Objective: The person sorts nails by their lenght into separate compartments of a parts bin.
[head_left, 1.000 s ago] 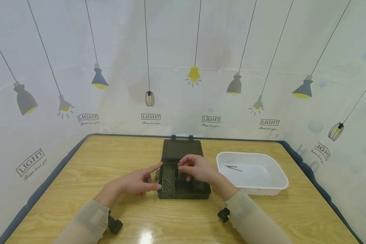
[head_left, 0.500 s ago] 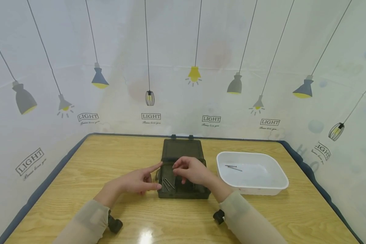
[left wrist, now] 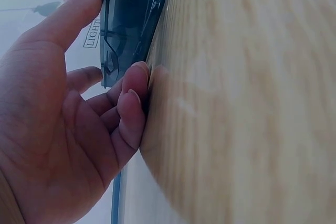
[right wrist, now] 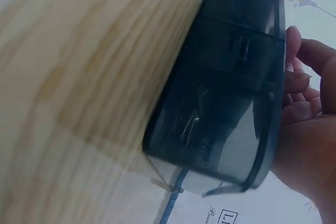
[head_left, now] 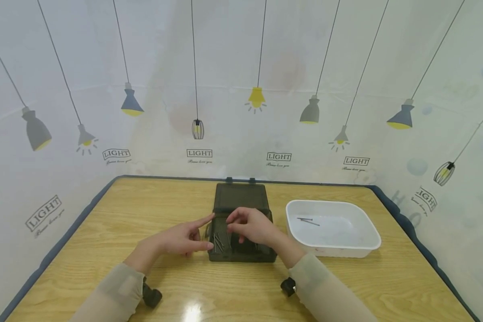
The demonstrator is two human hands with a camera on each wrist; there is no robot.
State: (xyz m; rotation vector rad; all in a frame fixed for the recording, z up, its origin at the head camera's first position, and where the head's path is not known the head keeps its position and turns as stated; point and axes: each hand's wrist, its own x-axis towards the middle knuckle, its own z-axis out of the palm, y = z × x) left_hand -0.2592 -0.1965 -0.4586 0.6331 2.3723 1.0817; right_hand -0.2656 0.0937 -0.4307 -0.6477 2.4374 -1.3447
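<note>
A dark translucent compartment box point(head_left: 241, 257) stands on the table with its lid point(head_left: 241, 197) laid back. Several thin metal nails point(head_left: 217, 242) lie in its left compartment. My left hand point(head_left: 177, 239) is at the box's left side, index finger stretched to the rim and thumb by the front left corner; in the left wrist view the other fingers bend loosely near the tabletop. Over the box's middle hovers my right hand point(head_left: 253, 227), thumb and index finger slightly apart above the left compartment. No nail shows clearly between them. The right compartment is mostly hidden by this hand.
To the right of the box stands a white plastic tray point(head_left: 334, 250) with a few nails point(head_left: 308, 221) in it. The wooden table point(head_left: 225, 290) meets a curtain point(head_left: 241, 134) printed with lamps at the back and sides.
My right hand has shifted left from mid-box to the left compartment, and the nail seen at its fingertips no longer shows there. The nails in that compartment lie differently. The left hand stays put.
</note>
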